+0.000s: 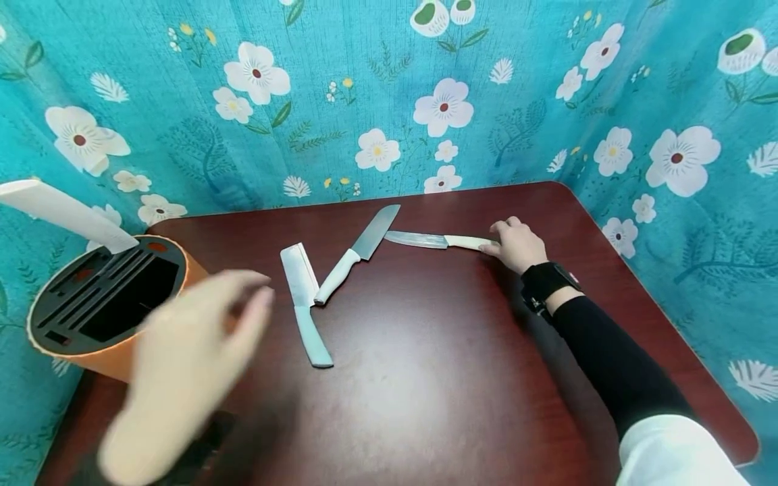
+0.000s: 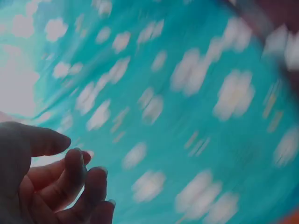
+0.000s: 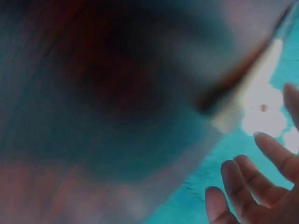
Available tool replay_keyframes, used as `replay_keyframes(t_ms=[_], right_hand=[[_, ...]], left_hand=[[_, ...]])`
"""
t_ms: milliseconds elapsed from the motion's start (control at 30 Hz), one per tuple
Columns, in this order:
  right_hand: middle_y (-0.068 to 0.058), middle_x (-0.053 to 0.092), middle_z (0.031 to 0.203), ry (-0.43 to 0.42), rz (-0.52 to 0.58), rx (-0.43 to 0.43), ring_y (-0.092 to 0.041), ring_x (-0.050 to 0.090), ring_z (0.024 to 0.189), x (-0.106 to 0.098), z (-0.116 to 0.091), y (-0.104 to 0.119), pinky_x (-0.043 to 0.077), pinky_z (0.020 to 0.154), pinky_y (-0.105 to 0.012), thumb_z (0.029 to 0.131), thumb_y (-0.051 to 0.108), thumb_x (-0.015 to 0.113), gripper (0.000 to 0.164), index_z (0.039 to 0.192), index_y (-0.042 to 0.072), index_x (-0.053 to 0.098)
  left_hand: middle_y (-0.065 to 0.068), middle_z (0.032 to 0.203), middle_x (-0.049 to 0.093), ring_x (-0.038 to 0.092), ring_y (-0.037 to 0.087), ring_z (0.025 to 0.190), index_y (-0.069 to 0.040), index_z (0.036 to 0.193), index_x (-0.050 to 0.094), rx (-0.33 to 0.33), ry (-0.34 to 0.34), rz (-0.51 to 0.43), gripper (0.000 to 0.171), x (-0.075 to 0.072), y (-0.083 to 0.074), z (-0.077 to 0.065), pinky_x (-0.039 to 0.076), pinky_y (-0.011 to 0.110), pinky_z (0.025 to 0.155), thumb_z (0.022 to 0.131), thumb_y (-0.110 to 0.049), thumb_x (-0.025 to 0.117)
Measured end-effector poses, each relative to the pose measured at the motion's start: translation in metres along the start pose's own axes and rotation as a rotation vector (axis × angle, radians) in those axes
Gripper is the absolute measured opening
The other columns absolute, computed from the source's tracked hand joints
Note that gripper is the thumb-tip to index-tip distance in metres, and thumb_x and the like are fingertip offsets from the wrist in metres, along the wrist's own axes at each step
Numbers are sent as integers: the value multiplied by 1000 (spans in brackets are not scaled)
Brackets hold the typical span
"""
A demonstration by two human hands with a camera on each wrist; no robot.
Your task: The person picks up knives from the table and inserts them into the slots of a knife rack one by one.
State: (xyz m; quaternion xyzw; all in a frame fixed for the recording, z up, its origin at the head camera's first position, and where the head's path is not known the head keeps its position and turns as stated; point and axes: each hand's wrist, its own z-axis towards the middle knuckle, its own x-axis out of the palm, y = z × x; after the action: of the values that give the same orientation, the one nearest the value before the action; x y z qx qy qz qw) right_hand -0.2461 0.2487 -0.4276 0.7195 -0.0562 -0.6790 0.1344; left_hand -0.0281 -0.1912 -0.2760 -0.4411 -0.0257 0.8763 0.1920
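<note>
My right hand [image 1: 516, 246] is at the handle end of a slim knife [image 1: 464, 241] with a cream handle. In the right wrist view its fingers [image 3: 250, 179] are spread and loosely bent, with a gap between them and the handle. My left hand [image 1: 194, 354], blurred, hovers by the orange knife block [image 1: 197, 266]; its fingers [image 2: 93, 186] are loosely curved around nothing. Between the hands lie a knife with a white handle [image 1: 337, 275] and a cleaver with a grey-green handle [image 1: 313, 337]. The white handle's end touches or overlaps the cleaver blade.
A long white piece [image 1: 67, 212] stands slanted in the block's black slotted top [image 1: 61, 290]. The dark red table [image 1: 413, 337] ends at a rounded far right corner. A turquoise floral curtain [image 1: 340, 101] hangs behind it and on both sides.
</note>
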Motion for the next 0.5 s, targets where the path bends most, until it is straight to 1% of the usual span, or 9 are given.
replay_keyframes(t_ms=[33,67,133,200,267,300,367,433,500], right_hand=[[-24,53,132,24,-5,-6,-42,56,116,6,3,-1,53,90,-58,96,41,68,55,136,4,59],[-25,52,134,48,-10,-16,-42,56,117,11,5,-3,53,91,-58,95,42,68,57,138,5,59],[-25,52,135,81,-22,-38,-42,56,117,19,8,-4,53,92,-58,94,43,70,61,141,6,58],[-24,56,132,77,-46,-68,-40,58,114,24,9,-3,54,90,-56,93,42,71,60,141,8,59],[-22,61,127,47,-68,-94,-39,61,110,24,10,-3,55,87,-55,92,39,73,57,138,8,62],[-21,63,124,31,-75,-105,-38,62,109,24,10,-2,56,87,-54,92,37,74,55,137,7,63],[-20,65,120,6,-76,-125,-37,64,106,21,11,-1,56,86,-53,92,32,75,48,132,6,67],[-19,67,118,1,-68,-136,-37,64,104,18,12,0,55,85,-53,93,29,74,42,127,5,69],[-18,67,117,12,-65,-139,-36,64,104,15,15,1,55,86,-53,94,27,73,39,125,5,70]], left_hand=[[4,85,74,58,17,61,-13,106,75,-3,85,-21,17,11,-9,-6,43,32,52,91,-21,71],[2,85,74,59,16,63,-13,105,75,-20,164,-40,17,23,-15,-12,44,34,52,90,-21,72],[-4,84,72,60,12,67,-17,107,74,-54,317,-46,19,45,-21,-26,46,33,52,89,-23,74],[-9,86,72,62,7,69,-20,109,74,-86,455,-64,21,63,-25,-41,46,30,53,89,-25,75],[-11,86,71,62,3,70,-22,113,73,-117,565,-95,24,76,-28,-54,46,27,53,90,-27,76],[-13,86,71,62,1,70,-23,114,73,-135,600,-112,25,82,-29,-60,46,26,53,90,-28,76],[-15,83,69,58,-2,67,-23,115,74,-176,640,-153,25,92,-30,-70,44,23,54,90,-28,75],[-16,80,66,52,-3,64,-22,117,73,-211,656,-182,26,99,-29,-78,42,22,54,91,-27,75],[-17,79,65,48,-3,62,-21,118,73,-230,654,-193,27,104,-27,-84,41,22,55,91,-26,75]])
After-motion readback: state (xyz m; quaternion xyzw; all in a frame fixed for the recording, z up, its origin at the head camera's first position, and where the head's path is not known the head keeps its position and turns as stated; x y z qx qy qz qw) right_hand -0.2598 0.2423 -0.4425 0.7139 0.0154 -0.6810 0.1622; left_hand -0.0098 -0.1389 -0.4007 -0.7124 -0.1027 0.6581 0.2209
